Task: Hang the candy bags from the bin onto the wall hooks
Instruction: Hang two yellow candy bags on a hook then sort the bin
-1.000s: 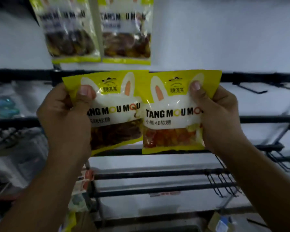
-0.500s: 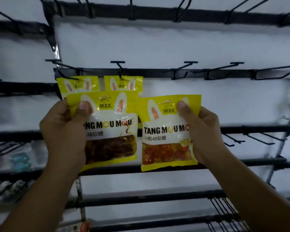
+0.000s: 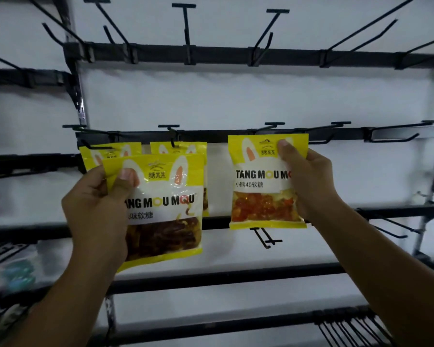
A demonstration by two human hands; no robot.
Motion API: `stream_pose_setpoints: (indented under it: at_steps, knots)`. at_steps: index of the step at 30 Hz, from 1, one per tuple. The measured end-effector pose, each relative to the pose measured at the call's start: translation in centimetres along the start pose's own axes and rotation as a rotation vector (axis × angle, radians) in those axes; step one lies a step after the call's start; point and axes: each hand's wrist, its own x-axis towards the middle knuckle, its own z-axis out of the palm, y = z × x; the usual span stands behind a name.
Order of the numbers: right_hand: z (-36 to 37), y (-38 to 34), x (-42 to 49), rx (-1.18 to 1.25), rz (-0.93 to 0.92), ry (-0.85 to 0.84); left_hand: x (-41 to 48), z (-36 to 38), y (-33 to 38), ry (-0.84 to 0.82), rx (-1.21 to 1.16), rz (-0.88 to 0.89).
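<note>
My left hand (image 3: 98, 209) grips a yellow candy bag with dark brown sweets (image 3: 166, 211) by its upper left corner. Behind it two matching yellow bags hang on hooks, one at the left (image 3: 105, 152) and one beside it (image 3: 183, 149). My right hand (image 3: 308, 181) holds a yellow bag of orange gummies (image 3: 258, 186) by its top right corner, raised against the black rail. That bag's top edge sits just under an empty black hook (image 3: 271, 126). The bin is out of view.
Black rails (image 3: 211, 55) with several empty hooks cross the white wall above and to the right. More hooks (image 3: 267, 237) stick out under the gummy bag and at the lower right. Blurred blue packets (image 3: 18, 274) hang at the lower left.
The view has tilted upward, revealing more of the wall. My right hand has lifted the gummy bag up and to the right, away from the other bag, close under a hook.
</note>
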Motion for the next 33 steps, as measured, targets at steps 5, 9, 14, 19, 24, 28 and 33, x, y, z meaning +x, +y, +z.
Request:
stream_pose_setpoints:
  at_steps: [5,9,14,19,24,28,33]
  knots:
    - [-0.3,0.1,2.4,-0.028,0.003,0.032,0.0,1.0,0.0,-0.013,-0.001,-0.007]
    - [-0.5,0.9,3.4,-0.046,0.034,0.013,0.1,1.0,-0.2,-0.010,0.016,-0.009]
    - [-0.6,2.2,4.2,-0.054,0.069,-0.004,0.3,0.9,-0.5,0.008,0.023,-0.003]
    - [-0.1,3.1,5.3,-0.090,0.082,-0.005,0.5,0.7,-0.6,0.006,0.029,-0.015]
    - [0.4,3.9,6.3,-0.145,0.100,0.021,0.5,0.0,-0.4,0.001,0.059,-0.010]
    - [0.6,4.2,6.8,-0.207,0.076,0.054,0.5,-0.7,-0.1,-0.004,0.085,-0.006]
    - [0.9,4.1,6.8,-0.346,-0.058,0.164,0.6,-1.4,0.2,0.003,0.085,0.003]
